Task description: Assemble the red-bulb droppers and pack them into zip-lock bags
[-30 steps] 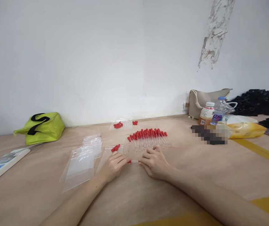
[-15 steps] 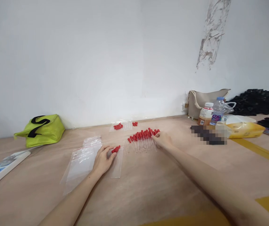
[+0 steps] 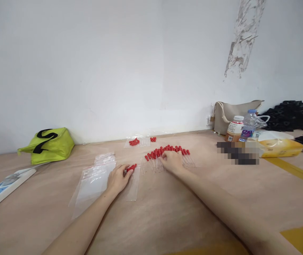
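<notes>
My left hand (image 3: 117,179) rests on the table, its thumb and fingers closed around a few red rubber bulbs (image 3: 131,167). Whatever joins those bulbs lies out of sight under the hand. A clear zip bag (image 3: 133,189) lies flat beneath its fingertips. To the right, droppers (image 3: 184,151) with red bulbs and thin clear tubes lie side by side in a fanned row, tips toward me. My right hand (image 3: 172,161) is over the middle of that row, fingers pinched at a dropper; the hand covers part of the row. A few clear tubes (image 3: 143,166) lie at the row's left end.
Flat zip bags (image 3: 91,187) are stacked left of my left hand. Red bulbs (image 3: 134,142) lie on clear plastic near the wall. A green bag (image 3: 53,147) and a power strip (image 3: 8,184) stand left; bottles (image 3: 235,129) and a yellow tissue pack (image 3: 281,147) stand right.
My right hand has moved left from the right end of the dropper row to its middle. Droppers at the right end now show, spread farther right. My left hand has stayed put.
</notes>
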`<state>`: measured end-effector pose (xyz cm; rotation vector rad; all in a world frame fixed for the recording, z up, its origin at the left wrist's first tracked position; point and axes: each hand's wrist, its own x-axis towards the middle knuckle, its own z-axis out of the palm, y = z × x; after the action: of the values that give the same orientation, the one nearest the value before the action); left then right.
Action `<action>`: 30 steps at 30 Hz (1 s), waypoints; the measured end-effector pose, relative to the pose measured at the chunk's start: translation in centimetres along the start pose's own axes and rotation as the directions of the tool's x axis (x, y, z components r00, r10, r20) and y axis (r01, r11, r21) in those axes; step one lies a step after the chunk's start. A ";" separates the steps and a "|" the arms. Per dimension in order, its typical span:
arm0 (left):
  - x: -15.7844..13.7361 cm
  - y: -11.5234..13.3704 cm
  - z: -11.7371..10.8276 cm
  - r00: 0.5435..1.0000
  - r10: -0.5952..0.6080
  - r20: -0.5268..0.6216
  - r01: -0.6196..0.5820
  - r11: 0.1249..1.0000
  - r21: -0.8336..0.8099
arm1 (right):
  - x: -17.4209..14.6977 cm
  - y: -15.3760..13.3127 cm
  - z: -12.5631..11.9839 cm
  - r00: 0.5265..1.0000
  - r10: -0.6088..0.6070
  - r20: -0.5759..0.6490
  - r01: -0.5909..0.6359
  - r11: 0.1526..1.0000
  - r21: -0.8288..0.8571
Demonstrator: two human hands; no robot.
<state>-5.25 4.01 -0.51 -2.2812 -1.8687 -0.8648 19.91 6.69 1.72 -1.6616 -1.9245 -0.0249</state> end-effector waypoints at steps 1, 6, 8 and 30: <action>0.1 0.0 0.1 1.000 0.005 0.006 -0.005 1.000 0.002 | -0.2 -1.2 0.4 0.997 -0.062 0.046 0.062 0.998 0.001; 0.4 -0.4 0.5 0.999 0.024 0.030 -0.024 1.000 0.013 | 0.2 -6.5 2.6 0.981 -0.055 0.187 0.068 0.996 -0.063; 0.4 -0.6 0.6 0.999 0.023 0.029 -0.024 1.000 0.018 | 0.7 -7.6 3.2 0.980 -0.012 0.200 0.030 0.996 -0.086; -0.7 3.1 -0.8 0.961 0.162 -0.224 -0.215 0.947 -0.240 | -4.0 0.1 -0.4 0.934 -0.357 -0.024 0.353 0.911 0.214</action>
<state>-2.77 2.33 0.74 -2.3590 -1.4997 -1.3243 20.29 2.97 0.25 -1.1586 -2.1345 0.0527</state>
